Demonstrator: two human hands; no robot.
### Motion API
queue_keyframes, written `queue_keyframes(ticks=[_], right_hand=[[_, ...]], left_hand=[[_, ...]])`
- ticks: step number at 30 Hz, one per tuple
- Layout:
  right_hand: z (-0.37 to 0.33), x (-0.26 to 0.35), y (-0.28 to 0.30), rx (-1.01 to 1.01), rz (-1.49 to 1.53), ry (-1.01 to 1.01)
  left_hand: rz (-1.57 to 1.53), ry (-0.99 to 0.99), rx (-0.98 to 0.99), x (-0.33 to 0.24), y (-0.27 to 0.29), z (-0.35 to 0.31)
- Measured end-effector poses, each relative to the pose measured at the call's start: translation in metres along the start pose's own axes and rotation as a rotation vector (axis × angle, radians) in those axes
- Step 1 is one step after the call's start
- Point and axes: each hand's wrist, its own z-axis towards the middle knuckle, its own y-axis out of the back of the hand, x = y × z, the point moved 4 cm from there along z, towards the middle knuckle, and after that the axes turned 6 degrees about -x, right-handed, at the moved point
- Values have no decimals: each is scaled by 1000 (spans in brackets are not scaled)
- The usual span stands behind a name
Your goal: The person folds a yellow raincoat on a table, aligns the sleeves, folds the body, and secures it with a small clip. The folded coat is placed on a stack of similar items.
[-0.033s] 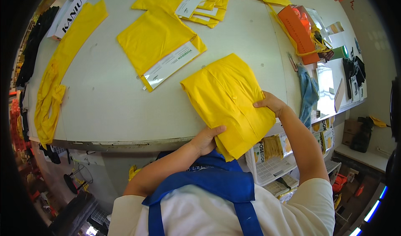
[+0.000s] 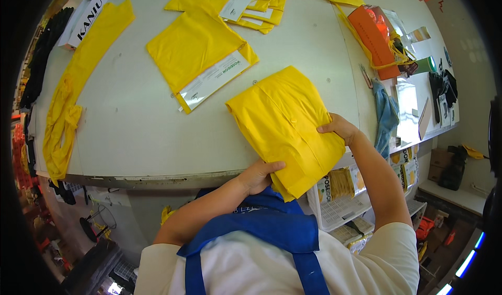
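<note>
A folded yellow rain garment (image 2: 287, 128) with a small snap near its middle is held between my hands over the table's front edge. At its lower left corner, my left hand (image 2: 257, 177) pinches it, thumb on top and fingers underneath. My right hand (image 2: 342, 130) grips the right edge the same way. Beyond it lies a flat folded yellow garment (image 2: 193, 47) with a white printed label sheet (image 2: 214, 81) across its near end. More folded yellow garments (image 2: 261, 20) with white sheets overlap behind that one.
On the white table (image 2: 130, 122), a long yellow garment (image 2: 63, 122) stretches along the left, near a white box (image 2: 86, 20). An orange box (image 2: 372, 44), scissors (image 2: 365, 76) and a blue cloth (image 2: 384, 117) lie to the right. Below the edge stands a white rack (image 2: 334, 221) with packages.
Almost nothing differs. My left thumb has shifted very slightly to the right on the folded garment.
</note>
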Motion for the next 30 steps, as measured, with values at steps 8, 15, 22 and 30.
queue_keyframes(ticks=[8, 15, 22, 30], right_hand=[[-18, 32, -37, -422, -1086, 422], [-65, 21, -150, -590, -1472, 684], [-59, -19, -149, -529, -1637, 572], [-37, -32, -150, -522, -1731, 394]], left_hand=[[239, 139, -250, 31, 6, 12], [194, 10, -399, 41, 11, 34], [-2, 259, -72, 29, 0, -2], [533, 170, -115, 15, 10, -15]])
